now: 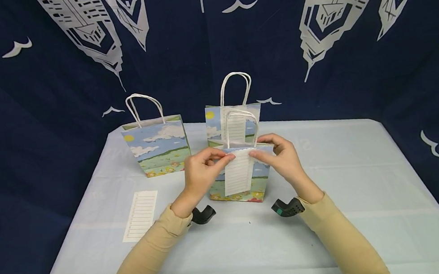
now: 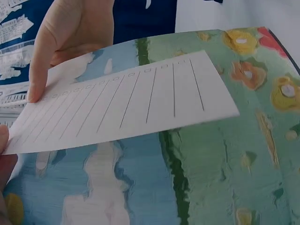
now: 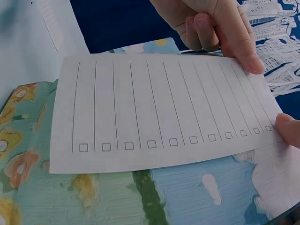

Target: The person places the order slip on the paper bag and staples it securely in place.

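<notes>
Because the ruled checklist sheet looks like thin, smooth paper, expect next to no weight, a little spring along its length and easy creasing at the corners. It lies lengthwise over the front face of the nearest gift bag, top edge close under the bag's rim, below the white handles. Left hand pinches the top left corner, thumb foremost; right hand sets its thumb on the opposite corner, fingers behind the bag's rim — hands a little apart, sheet spanning the gap. Wrist views show the lower end free, seemingly standing off the printed panel. Best hold, by judgement: those two top corners, light thumb pressure, rim as backing; gripping mid-sheet would likely buckle it. Bag reads as stiffish paper, hollow and light, so a firm push could dent the panel or slide it on the pale table cover; steady it at the rim or side folds. Behind stands a rear gift bag with a similar sheet on its face; third gift bag stands to the left — no sheet on its visible front. Loose sheet lies flat nearby.
</notes>
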Demonstrator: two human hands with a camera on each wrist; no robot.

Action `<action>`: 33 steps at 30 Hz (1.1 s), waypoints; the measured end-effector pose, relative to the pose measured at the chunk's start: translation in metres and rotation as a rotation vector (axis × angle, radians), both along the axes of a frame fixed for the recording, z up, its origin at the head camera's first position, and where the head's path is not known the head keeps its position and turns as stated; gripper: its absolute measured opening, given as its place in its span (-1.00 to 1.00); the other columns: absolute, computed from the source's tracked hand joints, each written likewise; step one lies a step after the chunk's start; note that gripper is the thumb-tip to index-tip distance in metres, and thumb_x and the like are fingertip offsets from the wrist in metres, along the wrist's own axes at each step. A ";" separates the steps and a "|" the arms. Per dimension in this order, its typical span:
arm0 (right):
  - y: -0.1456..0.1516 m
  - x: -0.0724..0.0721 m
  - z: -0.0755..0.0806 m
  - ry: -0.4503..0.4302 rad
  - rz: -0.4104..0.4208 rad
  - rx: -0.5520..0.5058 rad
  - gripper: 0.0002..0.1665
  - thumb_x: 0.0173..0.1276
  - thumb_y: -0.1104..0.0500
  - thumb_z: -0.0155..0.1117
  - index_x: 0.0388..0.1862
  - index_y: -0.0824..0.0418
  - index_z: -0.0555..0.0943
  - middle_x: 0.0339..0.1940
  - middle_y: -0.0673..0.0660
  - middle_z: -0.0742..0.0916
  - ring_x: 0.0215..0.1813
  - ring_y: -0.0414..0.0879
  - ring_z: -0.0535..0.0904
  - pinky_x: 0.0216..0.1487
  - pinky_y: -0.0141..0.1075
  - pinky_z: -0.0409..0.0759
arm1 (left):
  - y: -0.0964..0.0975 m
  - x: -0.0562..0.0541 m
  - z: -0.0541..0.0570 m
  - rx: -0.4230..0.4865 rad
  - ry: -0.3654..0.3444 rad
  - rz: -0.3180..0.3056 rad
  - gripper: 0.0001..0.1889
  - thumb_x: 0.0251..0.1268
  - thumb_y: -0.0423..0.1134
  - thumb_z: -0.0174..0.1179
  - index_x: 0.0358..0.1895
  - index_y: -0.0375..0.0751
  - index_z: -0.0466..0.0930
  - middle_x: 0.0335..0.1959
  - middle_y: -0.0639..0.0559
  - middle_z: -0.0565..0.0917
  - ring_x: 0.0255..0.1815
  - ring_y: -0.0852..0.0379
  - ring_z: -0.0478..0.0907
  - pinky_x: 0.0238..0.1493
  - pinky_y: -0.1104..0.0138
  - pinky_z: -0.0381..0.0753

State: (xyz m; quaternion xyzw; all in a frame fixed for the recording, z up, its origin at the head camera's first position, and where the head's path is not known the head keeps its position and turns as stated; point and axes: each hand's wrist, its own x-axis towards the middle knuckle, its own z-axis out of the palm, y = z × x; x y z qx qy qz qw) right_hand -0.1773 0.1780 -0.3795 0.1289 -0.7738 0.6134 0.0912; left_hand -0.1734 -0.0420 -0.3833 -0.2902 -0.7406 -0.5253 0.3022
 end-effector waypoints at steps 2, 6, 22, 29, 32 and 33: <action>-0.003 0.004 0.006 0.015 -0.010 -0.003 -0.67 0.11 0.41 0.39 -0.11 0.41 0.58 -0.07 0.16 0.64 0.01 -0.19 0.48 0.04 -0.25 0.43 | 0.000 -0.001 -0.001 -0.031 0.060 0.062 -0.82 -0.16 -0.30 0.51 -0.48 -0.23 0.67 -0.61 0.00 0.67 -0.84 0.32 0.25 -0.78 0.49 0.16; -0.008 0.011 0.018 0.028 -0.019 0.012 -0.74 0.11 0.42 0.37 -0.18 0.40 0.59 -0.14 0.09 0.66 -0.05 -0.24 0.49 -0.05 -0.34 0.48 | -0.002 -0.004 -0.002 -0.029 0.151 0.170 -0.69 -0.27 -0.21 0.56 -0.42 -0.22 0.67 -0.55 0.02 0.59 -0.67 0.19 0.29 -0.61 0.44 0.23; -0.009 0.012 0.024 0.039 -0.003 0.012 -0.83 0.11 0.41 0.38 -0.29 0.37 0.60 -0.24 0.16 0.67 -0.14 -0.24 0.53 -0.14 -0.39 0.51 | -0.015 -0.032 -0.007 0.061 -0.471 -0.297 -0.62 0.06 -0.38 0.38 0.00 -0.33 0.60 -0.11 -0.10 0.63 -0.48 0.15 0.50 -0.57 0.41 0.32; -0.009 0.012 0.026 0.049 -0.011 0.032 -0.86 0.11 0.41 0.38 -0.33 0.35 0.61 -0.27 0.12 0.69 -0.15 -0.27 0.54 -0.13 -0.41 0.51 | -0.012 -0.030 -0.007 0.046 -0.479 -0.235 -0.78 0.04 -0.30 0.40 -0.21 -0.28 0.71 -0.32 0.00 0.69 -0.79 0.18 -0.02 -0.68 0.39 0.10; -0.010 0.013 0.026 0.045 -0.015 0.040 -0.87 0.11 0.41 0.38 -0.35 0.31 0.62 -0.28 0.13 0.70 -0.16 -0.29 0.54 -0.11 -0.40 0.50 | -0.011 -0.028 -0.007 0.050 -0.472 -0.217 -0.79 0.05 -0.29 0.40 -0.24 -0.28 0.71 -0.29 -0.02 0.70 -0.77 0.16 0.02 -0.65 0.38 0.13; -0.010 0.013 0.026 0.042 -0.016 0.044 -0.87 0.11 0.40 0.38 -0.34 0.31 0.62 -0.28 0.14 0.70 -0.16 -0.29 0.54 -0.10 -0.39 0.50 | -0.011 -0.027 -0.007 0.051 -0.470 -0.209 -0.80 0.05 -0.28 0.40 -0.25 -0.28 0.72 -0.30 -0.03 0.70 -0.76 0.16 0.03 -0.64 0.38 0.13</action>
